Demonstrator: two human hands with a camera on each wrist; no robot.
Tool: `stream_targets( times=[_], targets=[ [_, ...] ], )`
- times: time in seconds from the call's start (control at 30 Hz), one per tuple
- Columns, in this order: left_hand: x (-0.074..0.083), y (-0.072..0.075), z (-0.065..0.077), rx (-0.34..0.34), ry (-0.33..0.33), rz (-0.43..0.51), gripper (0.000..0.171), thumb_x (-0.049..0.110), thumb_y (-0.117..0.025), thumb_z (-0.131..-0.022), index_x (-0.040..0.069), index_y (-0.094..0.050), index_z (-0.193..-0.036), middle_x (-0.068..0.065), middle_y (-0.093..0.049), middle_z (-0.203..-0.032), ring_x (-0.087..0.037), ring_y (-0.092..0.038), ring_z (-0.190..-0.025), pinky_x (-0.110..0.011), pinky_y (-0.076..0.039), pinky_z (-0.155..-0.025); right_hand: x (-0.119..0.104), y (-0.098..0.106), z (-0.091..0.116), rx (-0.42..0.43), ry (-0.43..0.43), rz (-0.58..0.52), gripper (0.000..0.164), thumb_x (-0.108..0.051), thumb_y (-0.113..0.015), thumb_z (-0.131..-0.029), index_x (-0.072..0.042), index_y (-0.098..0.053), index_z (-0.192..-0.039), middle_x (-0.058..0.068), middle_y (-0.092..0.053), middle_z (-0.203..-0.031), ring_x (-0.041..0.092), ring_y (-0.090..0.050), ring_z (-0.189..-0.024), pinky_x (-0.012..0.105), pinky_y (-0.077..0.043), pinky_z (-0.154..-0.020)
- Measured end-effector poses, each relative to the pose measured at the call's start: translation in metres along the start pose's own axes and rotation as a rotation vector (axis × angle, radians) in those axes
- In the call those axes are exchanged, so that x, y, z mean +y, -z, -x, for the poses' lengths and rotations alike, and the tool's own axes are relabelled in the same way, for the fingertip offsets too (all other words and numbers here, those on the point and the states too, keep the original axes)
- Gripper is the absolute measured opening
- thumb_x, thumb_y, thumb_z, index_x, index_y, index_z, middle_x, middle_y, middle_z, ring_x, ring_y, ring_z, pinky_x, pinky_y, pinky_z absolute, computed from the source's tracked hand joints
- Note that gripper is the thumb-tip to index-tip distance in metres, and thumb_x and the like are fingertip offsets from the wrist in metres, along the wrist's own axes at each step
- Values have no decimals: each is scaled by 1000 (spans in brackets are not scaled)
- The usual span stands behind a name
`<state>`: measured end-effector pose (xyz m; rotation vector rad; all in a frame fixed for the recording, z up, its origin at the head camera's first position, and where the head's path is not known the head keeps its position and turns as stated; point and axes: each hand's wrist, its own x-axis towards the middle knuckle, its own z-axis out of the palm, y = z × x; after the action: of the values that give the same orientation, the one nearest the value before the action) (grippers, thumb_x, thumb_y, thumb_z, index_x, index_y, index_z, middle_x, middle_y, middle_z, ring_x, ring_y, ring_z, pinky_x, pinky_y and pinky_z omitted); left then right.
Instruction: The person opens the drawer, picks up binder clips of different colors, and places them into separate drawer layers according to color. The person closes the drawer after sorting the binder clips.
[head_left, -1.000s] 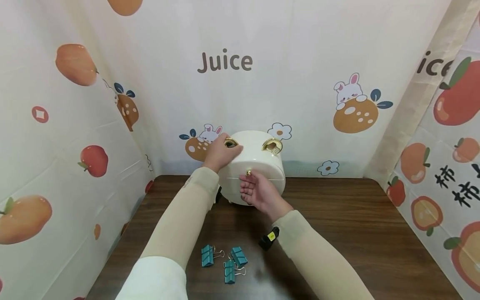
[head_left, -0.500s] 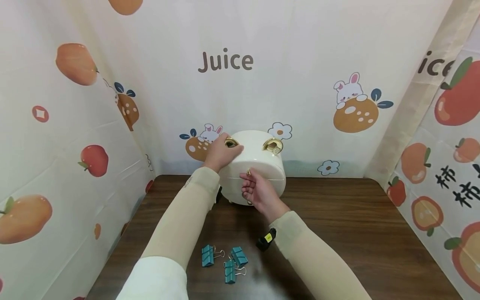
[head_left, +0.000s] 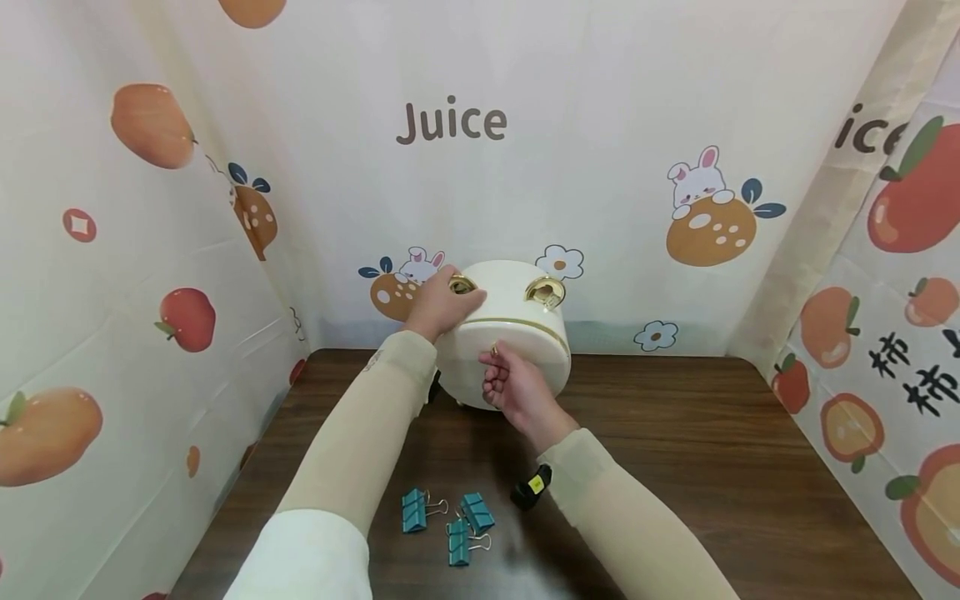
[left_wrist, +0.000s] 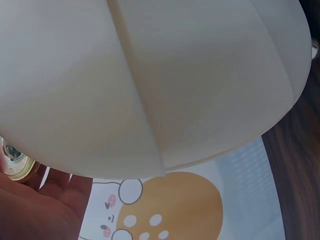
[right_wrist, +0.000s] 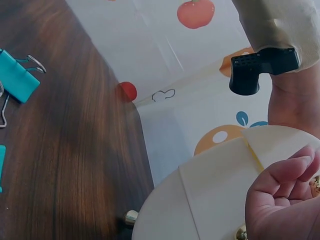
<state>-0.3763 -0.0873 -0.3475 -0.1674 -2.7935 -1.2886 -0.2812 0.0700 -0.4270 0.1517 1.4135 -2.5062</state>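
A rounded white drawer box (head_left: pixel 502 287) with gold fittings stands against the back curtain. On its upper left side my left hand (head_left: pixel 440 304) grips around a gold ring fitting (head_left: pixel 461 285); in the left wrist view its fingers show beside the white shell. My right hand (head_left: pixel 519 392) pinches a small gold knob (head_left: pixel 494 351) on the upper drawer (head_left: pixel 536 343), its other fingers curled. A gold-coloured strip (head_left: pixel 498 320) shows above the drawer front, which stands out from the box. In the right wrist view, a second gold knob (right_wrist: pixel 241 233) shows below my hand.
Three teal binder clips (head_left: pixel 414 510) lie on the dark wooden table (head_left: pixel 675 467), in front of the box and between my forearms. A second gold ring fitting (head_left: pixel 546 292) is on the box's upper right. Printed curtains (head_left: pixel 600 100) enclose the table's back and sides.
The upper drawer has come out toward me with my right hand on its knob, and the gold-coloured strip now shows above it. My left hand keeps its hold on the box.
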Motion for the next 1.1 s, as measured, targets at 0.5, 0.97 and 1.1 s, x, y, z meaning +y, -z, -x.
stream_targets(
  times=[0.5, 0.97, 1.1],
  targets=[
    [9, 13, -6, -57, 90, -66, 40, 49, -73, -87, 16, -61, -106, -8, -64, -98, -27, -61, -90, -40, -53, -74, 3, -4, 13, -25, 2, 41, 40, -38, -51, -109, -8, -70, -93, -2, -52, -68, 12, -48, -59, 23, -43, -59],
    [7, 11, -9, -77, 97, -28, 41, 47, -76, -86, 14, -63, -107, -8, -65, -101, -26, -61, -92, -41, -53, -79, 11, -1, 33, -19, 0, 60, 39, -37, -52, -109, -6, -70, -95, -2, -51, -68, 11, -46, -60, 24, -43, -59],
    [8, 12, -5, -78, 90, -14, 42, 47, -77, -86, 15, -63, -109, -7, -65, -102, -26, -62, -93, -40, -53, -80, 15, 0, 40, -28, 6, 64, 40, -39, -52, -109, -5, -69, -95, -2, -51, -68, 11, -45, -60, 24, -42, -59]
  ],
)
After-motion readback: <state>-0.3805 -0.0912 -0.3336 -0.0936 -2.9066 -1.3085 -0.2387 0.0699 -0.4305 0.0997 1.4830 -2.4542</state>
